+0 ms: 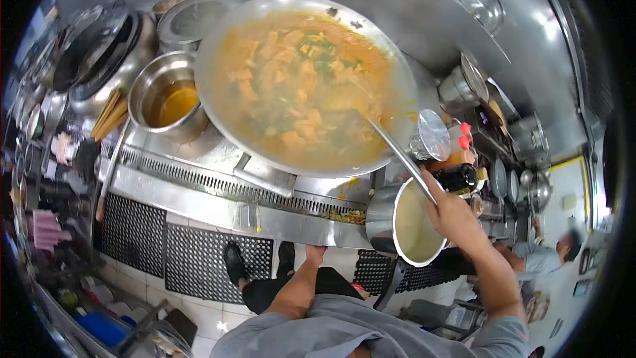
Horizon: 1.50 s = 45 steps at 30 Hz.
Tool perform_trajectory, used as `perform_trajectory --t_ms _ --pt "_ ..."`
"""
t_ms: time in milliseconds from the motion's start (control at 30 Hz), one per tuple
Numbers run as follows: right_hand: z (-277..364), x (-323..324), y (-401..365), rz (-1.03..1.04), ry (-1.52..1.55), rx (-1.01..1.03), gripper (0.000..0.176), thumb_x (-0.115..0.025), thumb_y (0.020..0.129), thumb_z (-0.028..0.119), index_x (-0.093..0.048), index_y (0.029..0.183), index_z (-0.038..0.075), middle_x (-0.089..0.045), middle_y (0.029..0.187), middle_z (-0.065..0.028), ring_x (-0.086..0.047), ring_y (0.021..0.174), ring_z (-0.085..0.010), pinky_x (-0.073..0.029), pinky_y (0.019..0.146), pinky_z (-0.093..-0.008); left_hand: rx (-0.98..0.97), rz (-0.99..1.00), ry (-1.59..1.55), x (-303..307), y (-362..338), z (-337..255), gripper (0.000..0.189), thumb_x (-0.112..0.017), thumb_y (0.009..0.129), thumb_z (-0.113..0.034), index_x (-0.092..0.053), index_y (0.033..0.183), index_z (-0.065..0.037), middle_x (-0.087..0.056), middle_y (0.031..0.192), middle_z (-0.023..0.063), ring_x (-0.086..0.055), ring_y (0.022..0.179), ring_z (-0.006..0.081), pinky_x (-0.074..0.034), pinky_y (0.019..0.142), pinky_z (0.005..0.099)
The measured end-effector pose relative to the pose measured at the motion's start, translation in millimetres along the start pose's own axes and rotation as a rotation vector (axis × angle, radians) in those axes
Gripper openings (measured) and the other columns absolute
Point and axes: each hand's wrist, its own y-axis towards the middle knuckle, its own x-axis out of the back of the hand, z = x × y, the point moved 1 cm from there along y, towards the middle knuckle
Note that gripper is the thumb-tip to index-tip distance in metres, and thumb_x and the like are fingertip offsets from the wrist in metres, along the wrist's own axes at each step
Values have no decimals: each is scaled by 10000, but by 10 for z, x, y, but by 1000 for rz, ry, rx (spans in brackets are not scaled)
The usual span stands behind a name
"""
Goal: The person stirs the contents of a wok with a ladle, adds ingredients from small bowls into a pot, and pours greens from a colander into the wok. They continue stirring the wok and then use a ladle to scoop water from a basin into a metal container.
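My right hand (457, 220) is closed around the long metal handle of a ladle or spatula (395, 146). The handle slopes into a very large wok (228, 134) of steaming orange stew (291, 86) with chunks and green pieces, so the tool's head is sunk and its kind cannot be made out. Just below that hand stands a steel pot (381, 215) of pale, creamy liquid (417, 222). My left hand (317, 252) is low at the front edge of the steel counter (298, 229), its fingers mostly out of sight.
Left of the wok are a pot of amber liquid (175, 105), a lidded pot (199, 20) and wooden sticks (110, 116). Bottles with red caps (465, 136) and a foil-covered container (432, 136) crowd the right. Another person (540, 255) stands far right. Black mats (218, 258) cover the floor.
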Motion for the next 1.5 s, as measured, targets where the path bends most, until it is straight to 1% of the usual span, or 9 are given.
perform_trajectory --t_ms 100,233,367,500,733,800,967,1200,1500 --pt "-78 -365 530 -156 218 90 529 -595 941 208 -449 1429 65 -655 1003 -301 -649 923 -453 -497 818 -482 95 -151 375 -234 49 -191 432 -555 928 -298 -555 1307 -91 -588 1263 142 -552 1170 296 -444 982 453" --pt "243 -517 298 -196 797 -335 499 -551 994 175 -439 1480 155 -499 714 53 -398 503 -21 -315 408 -184 377 -223 977 -278 18 -541 401 -626 874 -259 -633 1200 -26 -676 1122 199 -641 1052 316 -507 895 452" --pt "-125 -409 533 -316 851 -233 516 -597 984 205 -432 1462 103 -469 659 31 -385 415 -38 -317 348 -195 25 117 1225 608 -104 -703 374 -660 815 -249 -634 1121 -36 -689 1092 144 -625 1067 314 -495 914 441" --pt "-24 -104 1108 -250 785 -169 552 -635 942 169 -429 1443 63 -443 631 34 -373 400 -40 -294 345 -220 361 -631 -287 1698 -418 -1178 388 -581 962 -300 -583 1214 -5 -666 904 97 -640 678 187 -521 562 306" --pt "-335 -352 2194 132 861 -253 312 -580 907 145 -538 1202 53 -448 619 40 -398 446 -62 -323 401 -225 206 -1047 -360 2914 -2253 -2007 250 -535 983 -241 -586 1057 -7 -604 787 38 -544 585 109 -457 503 267" --pt "950 -104 1033 43 891 -175 416 -546 887 121 -519 1298 62 -442 623 59 -374 456 -37 -305 384 -210 388 -1090 -263 3221 -3462 -1642 216 -524 973 -220 -600 977 -18 -632 740 77 -603 569 189 -508 499 299" --pt "767 -103 285 -83 1056 -254 628 -577 882 111 -397 1484 93 -422 634 78 -330 438 -32 -241 357 -192 798 -843 170 3575 -4931 -1351 164 -504 920 -158 -601 863 -40 -625 660 139 -596 504 238 -472 426 360" --pt "567 -24 933 -232 638 -258 679 -592 847 188 -400 1485 55 -570 618 -60 -544 472 -156 -448 464 -339 638 -1019 16 4214 -4099 -2662 91 -461 965 -129 -506 990 -55 -555 717 105 -538 531 185 -391 419 320" --pt "1315 -77 2032 72 1028 -199 648 -544 825 79 -403 1457 69 -526 665 -31 -461 426 -108 -417 398 -299 220 -770 143 4307 -3572 -3804 207 -502 1014 -214 -513 1118 -36 -607 840 58 -567 601 146 -438 473 261"
